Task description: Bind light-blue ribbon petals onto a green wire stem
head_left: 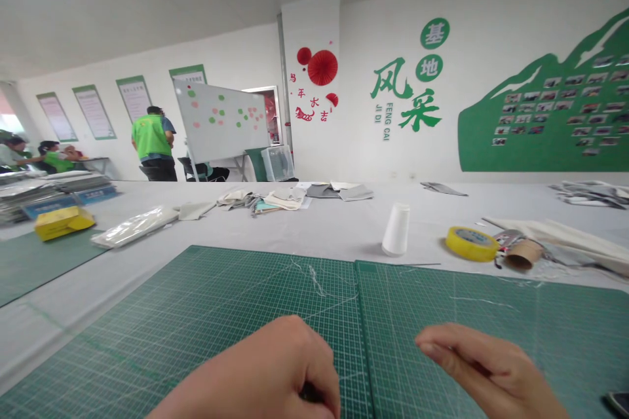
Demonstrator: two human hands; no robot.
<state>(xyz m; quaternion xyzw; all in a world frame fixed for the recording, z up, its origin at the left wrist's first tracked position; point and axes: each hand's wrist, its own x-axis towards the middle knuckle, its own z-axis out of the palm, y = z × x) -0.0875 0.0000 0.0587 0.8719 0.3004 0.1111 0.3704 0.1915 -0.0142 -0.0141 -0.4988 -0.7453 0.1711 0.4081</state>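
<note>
My left hand (275, 370) is closed above the left green cutting mat (221, 301), its fingers curled under and mostly out of sight. A small dark spot shows inside the curl, and I cannot make out whether it is an object or shadow. Over the right cutting mat (442, 314), my right hand (496, 366) has thumb and forefinger pressed together in a pinch. Anything between those fingertips is too small to see. The hands are apart. Loose white threads (317, 281) lie on the left mat, and a white cone of thread (396, 229) stands beyond the mats.
A yellow tape roll (472, 243) and a brown cardboard tube (523, 253) lie at the right. Cloth scraps (285, 199) line the far edge. Left are a clear plastic package (135, 226) and a yellow box (63, 222). A person in a green vest (151, 137) stands near a whiteboard.
</note>
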